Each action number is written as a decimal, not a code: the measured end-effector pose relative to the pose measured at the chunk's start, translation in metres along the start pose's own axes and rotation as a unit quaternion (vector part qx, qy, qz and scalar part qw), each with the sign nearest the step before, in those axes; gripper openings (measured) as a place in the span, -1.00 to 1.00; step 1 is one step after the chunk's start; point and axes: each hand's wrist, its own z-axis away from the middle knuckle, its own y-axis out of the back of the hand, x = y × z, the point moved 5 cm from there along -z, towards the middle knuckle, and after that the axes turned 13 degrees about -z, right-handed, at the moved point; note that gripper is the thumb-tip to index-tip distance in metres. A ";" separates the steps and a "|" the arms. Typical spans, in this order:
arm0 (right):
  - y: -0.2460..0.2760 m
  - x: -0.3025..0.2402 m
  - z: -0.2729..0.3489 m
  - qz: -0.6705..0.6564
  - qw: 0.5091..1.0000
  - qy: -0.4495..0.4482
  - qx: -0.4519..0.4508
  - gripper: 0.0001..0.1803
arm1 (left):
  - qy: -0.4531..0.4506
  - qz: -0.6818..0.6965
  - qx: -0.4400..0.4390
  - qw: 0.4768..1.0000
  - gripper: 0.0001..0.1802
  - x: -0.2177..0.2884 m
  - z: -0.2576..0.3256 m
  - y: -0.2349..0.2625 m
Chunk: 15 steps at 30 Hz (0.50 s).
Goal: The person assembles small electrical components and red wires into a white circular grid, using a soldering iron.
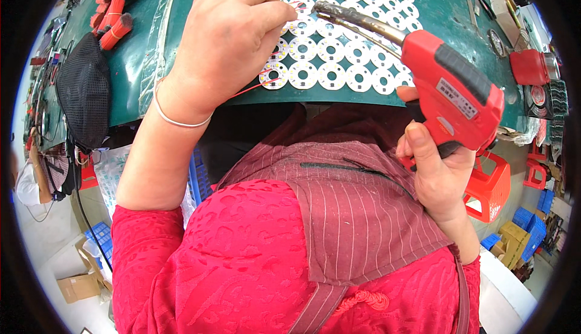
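My right hand (pixel 439 173) is wrapped round the grip of a red and black soldering gun (pixel 452 82). Its long dark metal tip points left, over a sheet of round white ring-shaped LED boards (pixel 331 75). Close to that tip, my left hand (pixel 227 37) has its fingers pinched together on a thin red wire (pixel 296 5) above one of the boards. More red wires (pixel 257 87) stick out from boards in the left column, partly hidden behind my left hand. I cannot tell whether the tip touches a board.
Bundles of red wire (pixel 115 31) lie at the far left of the green table mat (pixel 136 70). A black mesh bag (pixel 83 89) hangs at its left edge. A red container (pixel 528 66) stands at the right. Red plastic stools (pixel 493 188) and boxes (pixel 514 240) are on the floor.
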 end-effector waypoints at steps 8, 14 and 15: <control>-0.001 0.004 0.002 -0.019 1.000 0.000 -0.007 -0.58 | -0.016 -0.017 0.008 1.000 -0.87 0.004 0.000 -0.002; 0.003 0.009 0.004 -0.007 1.000 -0.021 0.001 -0.66 | -0.023 -0.024 0.004 0.999 -0.87 0.005 0.001 -0.001; 0.003 0.009 0.004 -0.007 1.000 -0.022 0.001 -0.66 | -0.021 -0.026 -0.002 0.999 -0.87 0.005 0.001 -0.002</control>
